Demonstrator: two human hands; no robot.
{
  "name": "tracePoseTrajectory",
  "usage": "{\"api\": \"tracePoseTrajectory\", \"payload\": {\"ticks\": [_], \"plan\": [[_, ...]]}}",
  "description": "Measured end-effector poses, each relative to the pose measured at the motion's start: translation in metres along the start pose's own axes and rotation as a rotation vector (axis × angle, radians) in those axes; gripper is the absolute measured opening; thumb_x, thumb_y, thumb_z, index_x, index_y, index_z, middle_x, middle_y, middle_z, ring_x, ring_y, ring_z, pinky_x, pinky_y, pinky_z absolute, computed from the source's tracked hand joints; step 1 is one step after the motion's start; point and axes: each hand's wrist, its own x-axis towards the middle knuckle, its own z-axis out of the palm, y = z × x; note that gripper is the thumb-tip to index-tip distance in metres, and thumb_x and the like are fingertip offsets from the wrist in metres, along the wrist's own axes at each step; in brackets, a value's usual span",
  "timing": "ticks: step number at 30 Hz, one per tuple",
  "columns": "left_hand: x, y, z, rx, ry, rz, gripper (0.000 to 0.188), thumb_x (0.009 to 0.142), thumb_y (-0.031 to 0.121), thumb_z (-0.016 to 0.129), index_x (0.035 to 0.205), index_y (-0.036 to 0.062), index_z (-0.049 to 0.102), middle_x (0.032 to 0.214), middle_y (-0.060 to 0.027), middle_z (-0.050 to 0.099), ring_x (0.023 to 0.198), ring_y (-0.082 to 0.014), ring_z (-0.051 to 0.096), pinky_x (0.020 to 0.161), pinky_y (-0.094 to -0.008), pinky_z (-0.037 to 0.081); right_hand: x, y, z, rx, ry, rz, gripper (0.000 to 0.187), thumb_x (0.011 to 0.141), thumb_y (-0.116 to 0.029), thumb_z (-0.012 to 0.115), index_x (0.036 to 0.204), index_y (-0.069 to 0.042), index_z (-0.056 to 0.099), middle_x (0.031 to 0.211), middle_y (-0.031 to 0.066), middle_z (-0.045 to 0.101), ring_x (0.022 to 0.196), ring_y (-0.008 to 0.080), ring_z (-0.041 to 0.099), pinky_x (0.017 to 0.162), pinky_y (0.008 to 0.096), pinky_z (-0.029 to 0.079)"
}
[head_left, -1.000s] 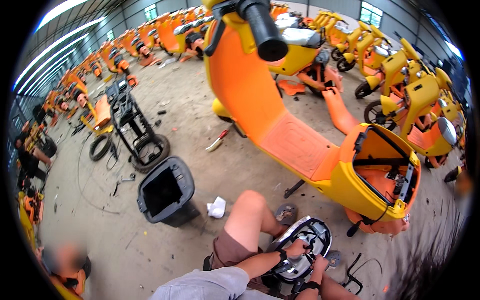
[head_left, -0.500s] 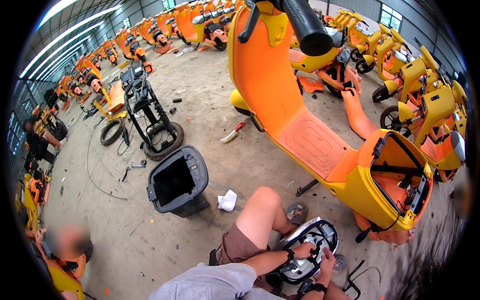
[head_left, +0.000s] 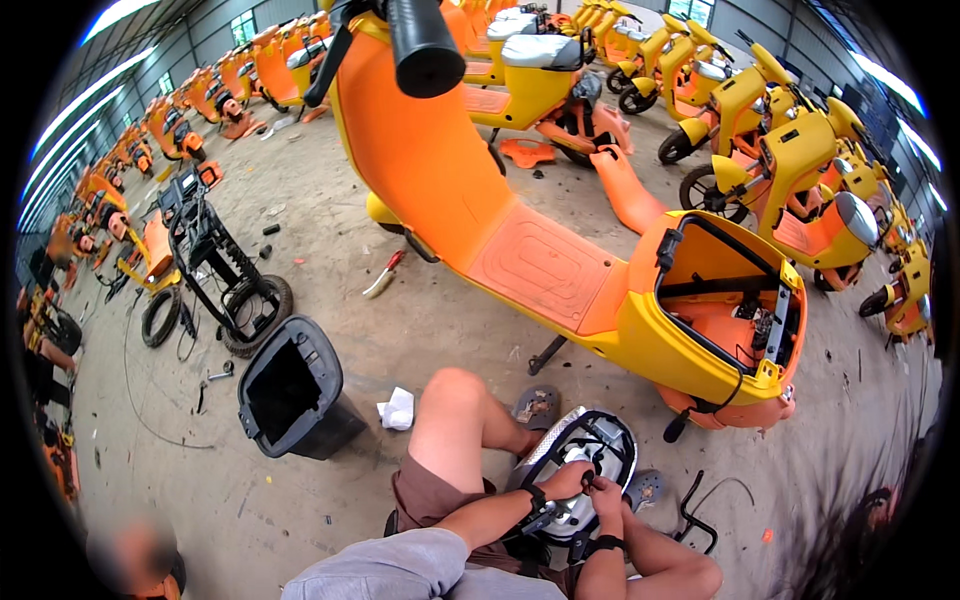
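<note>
two hands (head_left: pixel 570 480), one silver-and-black part (head_left: pixel 578 513), two clogs (head_left: pixel 537 405), one black bin (head_left: pixel 337 426), one white paper (head_left: pixel 397 409)

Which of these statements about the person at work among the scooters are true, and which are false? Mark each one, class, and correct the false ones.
1. The left hand and the right hand are close together over the scooter seat. True.
2. The crumpled white paper lies inside the dark grey bin. False: it lies on the floor, to the right of the bin.
3. A black band is worn on each wrist. True.
4. The seat compartment of the nearest scooter is covered. False: it is open, with its inside showing.
5. That scooter's handlebar grip is white. False: it is black.
</note>
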Motion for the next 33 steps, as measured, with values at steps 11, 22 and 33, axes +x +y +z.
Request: {"api": "tracePoseTrajectory", "payload": {"ticks": [11, 22, 33], "plan": [[-0.006, 0.005, -0.001, 0.172, -0.067, 0.093, 0.023, 0.063, -0.007, 0.053, 0.085, 0.0005, 0.052, 0.087, -0.0175, 0.056, 0.091, -0.0377, 0.053, 0.076, -0.0423, 0.043, -0.006, -0.003, 0.002, -0.051, 0.039, -0.024, 0.022, 0.078, 0.003, 0.062, 0.099, 0.005, 0.065, 0.085, 0.0070, 0.067, 0.078, 0.0123, 0.061, 0.072, 0.0242, 0.048], [0.004, -0.003, -0.003, 0.286, -0.117, 0.246, 0.021, 0.065, -0.003, 0.057, 0.086, 0.0002, 0.054, 0.090, -0.0160, 0.055, 0.093, -0.0349, 0.051, 0.080, -0.0404, 0.043, -0.021, -0.023, 0.035, -0.568, 0.287, -0.079, 0.025, 0.083, -0.022, 0.057, 0.105, -0.011, 0.062, 0.083, 0.0181, 0.065, 0.078, 0.0360, 0.062, 0.066, 0.0442, 0.048], [0.001, -0.009, -0.003, 0.257, -0.014, 0.247, 0.014, 0.064, -0.001, 0.055, 0.078, 0.0009, 0.052, 0.083, -0.0155, 0.054, 0.086, -0.0358, 0.051, 0.075, -0.0405, 0.044, -0.022, -0.028, 0.037, -0.504, 0.350, -0.137, 0.016, 0.081, -0.019, 0.060, 0.086, -0.004, 0.065, 0.071, 0.0204, 0.060, 0.068, 0.0367, 0.060, 0.060, 0.0408, 0.045]]}}
